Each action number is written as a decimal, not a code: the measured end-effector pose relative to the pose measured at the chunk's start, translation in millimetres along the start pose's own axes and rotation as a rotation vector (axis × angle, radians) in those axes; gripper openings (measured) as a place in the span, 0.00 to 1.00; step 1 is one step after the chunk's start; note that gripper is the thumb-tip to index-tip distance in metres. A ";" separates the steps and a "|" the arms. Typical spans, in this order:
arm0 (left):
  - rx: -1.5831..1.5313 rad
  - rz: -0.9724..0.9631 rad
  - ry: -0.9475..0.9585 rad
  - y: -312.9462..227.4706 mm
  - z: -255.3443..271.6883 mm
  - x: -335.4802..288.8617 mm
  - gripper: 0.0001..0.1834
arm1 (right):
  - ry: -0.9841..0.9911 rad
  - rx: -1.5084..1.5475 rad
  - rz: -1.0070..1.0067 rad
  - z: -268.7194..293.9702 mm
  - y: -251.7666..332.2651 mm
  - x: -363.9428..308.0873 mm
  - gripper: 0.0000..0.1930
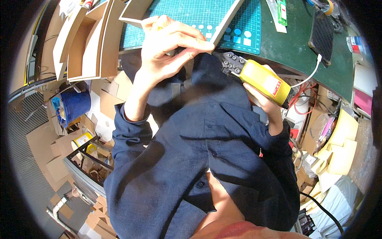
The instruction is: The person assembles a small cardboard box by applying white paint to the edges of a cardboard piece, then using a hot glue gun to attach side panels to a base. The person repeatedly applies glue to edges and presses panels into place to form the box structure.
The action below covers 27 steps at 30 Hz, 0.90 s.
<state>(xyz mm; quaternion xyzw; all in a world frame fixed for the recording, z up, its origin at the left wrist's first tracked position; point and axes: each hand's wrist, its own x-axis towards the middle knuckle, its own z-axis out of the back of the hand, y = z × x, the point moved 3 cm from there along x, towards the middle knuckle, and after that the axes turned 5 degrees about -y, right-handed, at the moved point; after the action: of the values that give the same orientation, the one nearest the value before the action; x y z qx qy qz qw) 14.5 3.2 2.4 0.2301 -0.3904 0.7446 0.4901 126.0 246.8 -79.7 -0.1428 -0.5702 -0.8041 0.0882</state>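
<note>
Cardboard panel (229, 18) lies across the teal cutting mat (246, 24), its near edge pinched in the left hand (169, 46) to steady it. Right hand (264, 105) fingers wrap the yellow electric cutter (260, 79), its head just beside that edge.

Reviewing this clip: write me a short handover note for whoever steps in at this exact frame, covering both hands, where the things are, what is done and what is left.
Left hand: pinching the edge of a flat board piece, holding it over the teal cutting mat.
Right hand: gripping a yellow corded power cutter, its dark toothed head pointed at the board's lower corner, right by the left fingertips.
Nearby: an assembled open board box lies at the left of the mat.
Done: whether any cut has been made on this piece cannot be told.
Left: likely working the cutter along the board; keep fingers away from the head.
</note>
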 end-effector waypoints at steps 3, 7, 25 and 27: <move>-0.024 0.006 -0.006 2.4 -1.1 -2.1 0.11 | -0.005 -0.021 0.024 -2.6 -0.4 -0.6 0.16; -0.022 -0.004 -0.007 2.8 -1.3 -3.3 0.11 | 0.005 -0.057 0.074 -2.1 -2.3 1.5 0.16; 0.006 0.004 0.005 0.9 0.5 0.3 0.10 | -0.034 -0.013 -0.020 -5.6 -1.9 2.9 0.14; 0.008 0.007 0.006 0.7 0.4 -0.5 0.10 | -0.030 -0.013 -0.025 -5.9 -1.6 3.5 0.14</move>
<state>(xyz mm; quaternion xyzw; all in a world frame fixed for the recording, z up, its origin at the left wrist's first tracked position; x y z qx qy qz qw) 14.0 2.5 2.1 0.2285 -0.3870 0.7485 0.4877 121.4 241.8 -81.8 -0.1480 -0.5679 -0.8067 0.0687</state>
